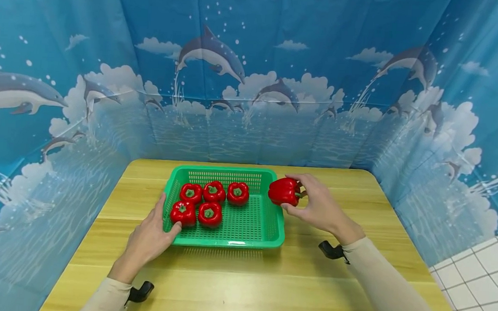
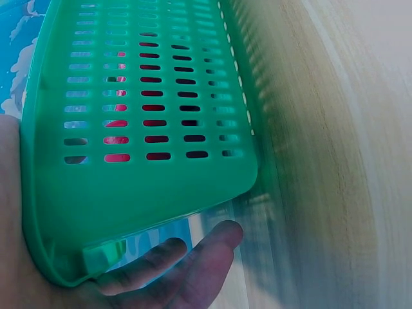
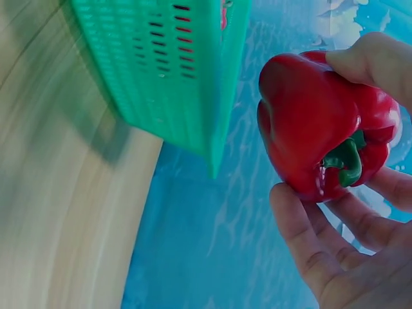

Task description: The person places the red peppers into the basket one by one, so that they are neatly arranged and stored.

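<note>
A green plastic basket (image 1: 242, 244) with slotted walls stands on the table, several red bell peppers (image 1: 210, 214) inside its left half with stems up. My left hand (image 1: 149, 237) grips the basket's left end, thumb over the rim; in the left wrist view its fingers (image 2: 209, 264) reach past the corner. Above the basket's right rim, my right hand (image 1: 315, 203) holds another red bell pepper (image 1: 283, 191) between thumb and fingers. That pepper lies tilted on its side, green stem toward the palm. In the right wrist view the same pepper (image 3: 309, 122) is apart from the basket wall.
The wooden table (image 1: 222, 288) carries the basket near its back edge. A blue curtain (image 1: 251, 126) printed with dolphins surrounds the table's back and sides. White tiles (image 1: 482, 287) show at the lower right. A black wrist mount (image 1: 331, 250) juts from the right sleeve.
</note>
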The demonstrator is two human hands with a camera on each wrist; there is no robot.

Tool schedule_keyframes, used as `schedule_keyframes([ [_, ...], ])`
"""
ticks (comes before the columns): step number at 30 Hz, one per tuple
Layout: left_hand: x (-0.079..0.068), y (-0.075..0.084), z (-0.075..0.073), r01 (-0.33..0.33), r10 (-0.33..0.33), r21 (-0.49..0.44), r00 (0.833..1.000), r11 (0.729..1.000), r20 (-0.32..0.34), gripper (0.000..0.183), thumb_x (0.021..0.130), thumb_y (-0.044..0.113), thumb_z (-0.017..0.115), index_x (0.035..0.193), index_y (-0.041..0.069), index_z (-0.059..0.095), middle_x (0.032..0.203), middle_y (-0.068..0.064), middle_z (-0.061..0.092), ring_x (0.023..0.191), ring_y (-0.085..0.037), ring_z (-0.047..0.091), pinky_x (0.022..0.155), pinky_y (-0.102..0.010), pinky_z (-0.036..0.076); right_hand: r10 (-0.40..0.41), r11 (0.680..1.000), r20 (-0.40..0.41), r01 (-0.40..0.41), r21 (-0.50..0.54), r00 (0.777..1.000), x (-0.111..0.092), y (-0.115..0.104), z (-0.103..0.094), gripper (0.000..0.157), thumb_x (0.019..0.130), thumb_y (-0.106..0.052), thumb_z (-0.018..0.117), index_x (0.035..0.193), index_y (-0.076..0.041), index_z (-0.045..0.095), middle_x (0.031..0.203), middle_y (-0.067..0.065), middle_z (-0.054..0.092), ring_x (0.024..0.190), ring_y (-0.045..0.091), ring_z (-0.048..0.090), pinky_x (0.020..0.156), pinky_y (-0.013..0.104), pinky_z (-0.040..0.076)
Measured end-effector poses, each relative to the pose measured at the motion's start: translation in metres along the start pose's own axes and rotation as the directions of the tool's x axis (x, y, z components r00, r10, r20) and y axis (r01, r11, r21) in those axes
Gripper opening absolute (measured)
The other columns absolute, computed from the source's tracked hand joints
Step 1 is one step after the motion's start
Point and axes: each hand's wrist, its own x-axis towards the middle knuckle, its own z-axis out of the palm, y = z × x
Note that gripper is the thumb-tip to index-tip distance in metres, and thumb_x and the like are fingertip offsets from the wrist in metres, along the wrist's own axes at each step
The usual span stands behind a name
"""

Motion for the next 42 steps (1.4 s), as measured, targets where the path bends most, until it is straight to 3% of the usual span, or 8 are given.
schedule_keyframes([
  [11,0.0,0.0,0.0,0.001,-0.001,0.008,1.0,1.0,0.0,0.107,0.113,0.051,0.066,0.189,0.012,0.001,0.183,-0.035,0.04,0.126,-0.063,0.075,0.089,-0.07,0.065,-0.031,0.999,0.073,0.032,-0.007,0.997,0.02,-0.025,0.003,0.075,0.1,-0.033,0.093,0.163,-0.006,0.063,0.151,0.015,0.073,0.115,0.027,0.071,0.095,0.047,0.068],
  [19,0.001,0.001,0.0,0.01,-0.01,0.001,1.0,1.0,0.007,0.109,0.113,0.051,0.067,0.19,0.015,-0.001,0.184,-0.035,0.039,0.106,-0.057,0.08,0.063,-0.049,0.056,-0.039,0.999,0.118,0.038,0.015,0.992,0.035,-0.037,0.011,0.077,0.1,-0.034,0.092,0.166,-0.007,0.061,0.156,0.017,0.072,0.119,0.031,0.075,0.096,0.05,0.069],
  [25,0.0,0.0,0.0,0.002,-0.002,0.006,1.0,1.0,-0.001,0.107,0.114,0.052,0.066,0.19,0.013,0.001,0.182,-0.035,0.042,0.119,-0.062,0.077,0.077,-0.062,0.065,-0.056,0.998,0.135,0.053,0.027,0.989,0.042,-0.042,0.02,0.077,0.101,-0.034,0.092,0.167,-0.008,0.061,0.155,0.016,0.072,0.121,0.031,0.076,0.097,0.052,0.069],
  [31,0.001,-0.001,0.0,0.004,-0.004,-0.004,1.0,1.0,0.004,0.107,0.114,0.054,0.065,0.19,0.013,0.0,0.184,-0.034,0.039,0.117,-0.06,0.078,0.07,-0.055,0.062,-0.062,0.998,0.15,0.057,0.041,0.987,0.05,-0.048,0.029,0.079,0.101,-0.035,0.092,0.167,-0.006,0.059,0.157,0.015,0.072,0.127,0.032,0.077,0.102,0.053,0.068],
  [37,0.002,-0.002,0.0,0.0,0.0,0.003,1.0,1.0,0.002,0.107,0.114,0.053,0.065,0.19,0.013,0.001,0.184,-0.034,0.04,0.126,-0.063,0.075,0.082,-0.065,0.066,-0.049,0.998,0.182,0.04,0.053,0.982,0.057,-0.053,0.035,0.082,0.101,-0.038,0.092,0.168,-0.005,0.056,0.158,0.014,0.071,0.131,0.031,0.077,0.108,0.052,0.067],
  [42,0.002,-0.002,0.001,0.003,-0.003,0.004,1.0,1.0,0.003,0.107,0.114,0.053,0.065,0.19,0.013,0.0,0.184,-0.034,0.04,0.124,-0.063,0.076,0.079,-0.064,0.065,-0.057,0.998,0.202,0.053,0.024,0.978,0.063,-0.057,0.041,0.077,0.101,-0.038,0.093,0.162,-0.003,0.062,0.15,0.013,0.074,0.127,0.029,0.075,0.102,0.047,0.068],
])
